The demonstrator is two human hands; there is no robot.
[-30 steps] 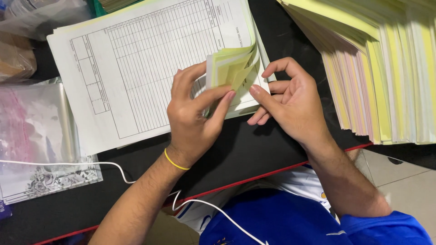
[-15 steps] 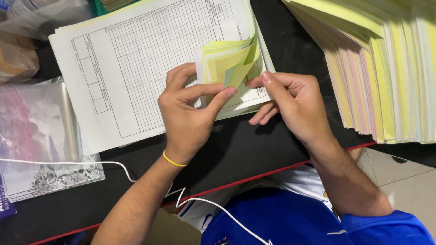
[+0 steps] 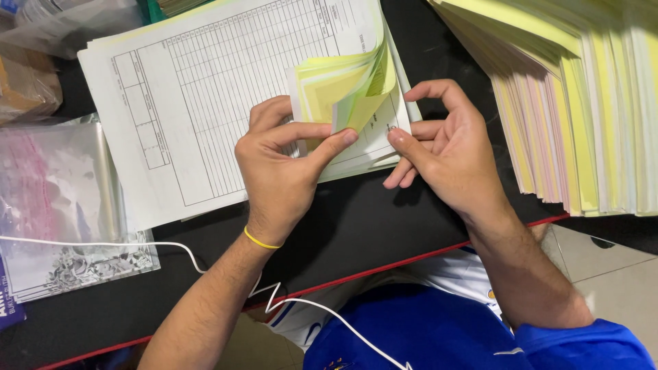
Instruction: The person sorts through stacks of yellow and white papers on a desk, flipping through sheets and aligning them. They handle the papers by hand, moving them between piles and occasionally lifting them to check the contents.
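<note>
A stack of white printed form sheets [image 3: 226,82] lies on the black table [image 3: 356,226]. At its near right corner several yellow and pale green sheets [image 3: 346,85] are curled upward. My left hand [image 3: 284,171] pinches those lifted corners between thumb and fingers; it wears a yellow band at the wrist. My right hand [image 3: 445,147] rests beside it, thumb on the corner of the white sheet underneath, fingers curled above the stack's right edge.
A large fanned pile of yellow, pink and white sheets [image 3: 582,103] fills the right side. Clear plastic bags [image 3: 62,199] lie at the left. A white cable [image 3: 205,267] crosses the table's red-trimmed near edge. A blue shirt shows below.
The lifted yellow and green corners have curled higher and further back. My left thumb has stretched out to the right, and my right thumb now presses the white sheet's corner.
</note>
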